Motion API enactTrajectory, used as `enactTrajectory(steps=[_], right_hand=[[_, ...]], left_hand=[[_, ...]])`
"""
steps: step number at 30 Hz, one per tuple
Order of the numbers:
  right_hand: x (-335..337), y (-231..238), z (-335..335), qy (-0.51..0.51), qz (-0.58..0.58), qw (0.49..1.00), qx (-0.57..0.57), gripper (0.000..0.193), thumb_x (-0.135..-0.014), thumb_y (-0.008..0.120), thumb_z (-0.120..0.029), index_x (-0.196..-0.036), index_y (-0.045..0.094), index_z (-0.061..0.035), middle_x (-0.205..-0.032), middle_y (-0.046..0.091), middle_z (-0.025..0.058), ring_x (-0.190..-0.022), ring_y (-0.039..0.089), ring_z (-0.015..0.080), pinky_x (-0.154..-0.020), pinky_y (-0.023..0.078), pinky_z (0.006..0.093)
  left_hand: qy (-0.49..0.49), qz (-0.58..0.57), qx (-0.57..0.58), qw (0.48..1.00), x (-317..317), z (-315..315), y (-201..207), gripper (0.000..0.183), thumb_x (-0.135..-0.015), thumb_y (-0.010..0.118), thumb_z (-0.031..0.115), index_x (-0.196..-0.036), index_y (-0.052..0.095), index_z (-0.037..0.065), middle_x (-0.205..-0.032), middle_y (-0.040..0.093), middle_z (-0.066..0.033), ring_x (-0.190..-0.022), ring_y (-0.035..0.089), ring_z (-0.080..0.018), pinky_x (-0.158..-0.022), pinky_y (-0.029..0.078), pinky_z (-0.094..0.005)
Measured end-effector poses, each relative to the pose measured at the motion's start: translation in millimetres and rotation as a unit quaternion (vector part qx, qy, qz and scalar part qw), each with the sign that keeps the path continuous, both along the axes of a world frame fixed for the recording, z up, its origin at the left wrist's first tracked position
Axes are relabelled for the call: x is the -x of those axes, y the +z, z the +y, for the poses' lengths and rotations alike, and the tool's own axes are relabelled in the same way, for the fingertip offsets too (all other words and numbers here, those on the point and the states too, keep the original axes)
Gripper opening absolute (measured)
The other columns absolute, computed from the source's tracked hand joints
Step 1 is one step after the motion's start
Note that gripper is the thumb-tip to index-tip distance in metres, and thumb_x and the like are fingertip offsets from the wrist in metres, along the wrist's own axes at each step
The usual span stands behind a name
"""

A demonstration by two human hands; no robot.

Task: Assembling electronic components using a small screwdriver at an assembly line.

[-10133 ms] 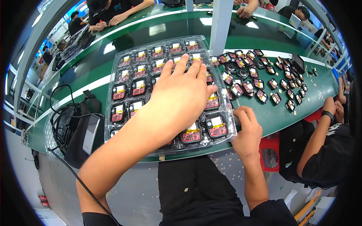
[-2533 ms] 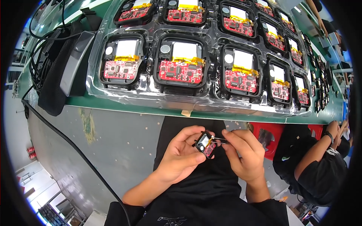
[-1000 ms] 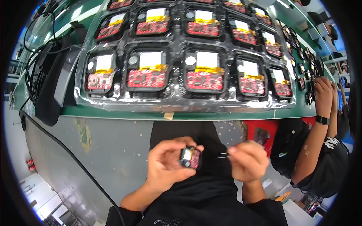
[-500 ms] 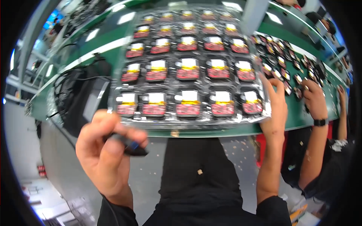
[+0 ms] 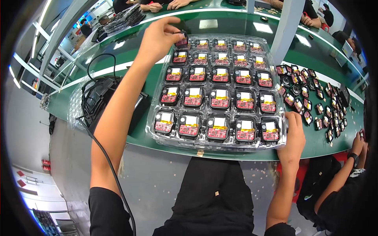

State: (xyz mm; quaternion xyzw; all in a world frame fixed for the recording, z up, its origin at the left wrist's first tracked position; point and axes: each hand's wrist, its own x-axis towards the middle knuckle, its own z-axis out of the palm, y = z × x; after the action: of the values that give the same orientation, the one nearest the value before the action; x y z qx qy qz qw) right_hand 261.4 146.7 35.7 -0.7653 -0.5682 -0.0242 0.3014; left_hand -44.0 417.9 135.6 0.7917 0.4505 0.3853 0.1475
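On the bench lies a clear plastic tray [image 5: 214, 146] with rows of pockets. Small rounded black electronic modules [image 5: 219, 98] fill the pockets, each showing a red circuit board, a white square and a yellow strip. My left hand [image 5: 159, 39] is stretched to the tray's far left corner and pinches one such module [image 5: 181, 41] at the corner pocket; whether it rests in the pocket I cannot tell. At the near right corner my right hand [image 5: 293, 135] grips the tray's edge, its fingertips partly hidden.
Many loose modules [image 5: 307, 88] lie to the right of the tray on the green bench [image 5: 252, 155]. Black cables and a dark device [image 5: 103, 98] sit at the left. A grey post [image 5: 287, 33] rises behind. A co-worker's hand [image 5: 357, 143] is at far right.
My left hand has moved from the tray's near left corner, where it held a small black object, to the far left corner. The tray now appears lower and farther right in view.
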Motion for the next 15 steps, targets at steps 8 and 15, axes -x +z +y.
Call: enactTrajectory(steps=[8,15], right_hand=[[1.7,2.1,2.9,0.000,-0.001,1.000,0.000,0.027,-0.086,0.074,-0.014,-0.109,0.060,-0.0101,-0.117,0.061,0.0061,-0.093,0.066,0.0351,-0.075,0.051,0.0445],[0.4,-2.4,-3.7,-0.029,-0.011,0.999,-0.024,0.022,-0.084,0.077,-0.015,-0.101,0.063,-0.0098,-0.108,0.065,0.0041,-0.090,0.068,0.0315,-0.072,0.053,0.0422]], left_hand=[[0.014,0.175,-0.104,0.979,5.8,7.3,-11.8,0.024,-0.088,0.075,0.018,-0.107,0.078,0.004,-0.120,0.068,-0.0154,-0.108,0.066,-0.0292,-0.092,0.051,-0.0382],[-0.050,0.176,-0.007,0.983,2.3,6.0,-8.2,0.022,-0.088,0.073,0.016,-0.105,0.077,0.003,-0.105,0.072,-0.0197,-0.099,0.069,-0.0343,-0.089,0.053,-0.0388]])
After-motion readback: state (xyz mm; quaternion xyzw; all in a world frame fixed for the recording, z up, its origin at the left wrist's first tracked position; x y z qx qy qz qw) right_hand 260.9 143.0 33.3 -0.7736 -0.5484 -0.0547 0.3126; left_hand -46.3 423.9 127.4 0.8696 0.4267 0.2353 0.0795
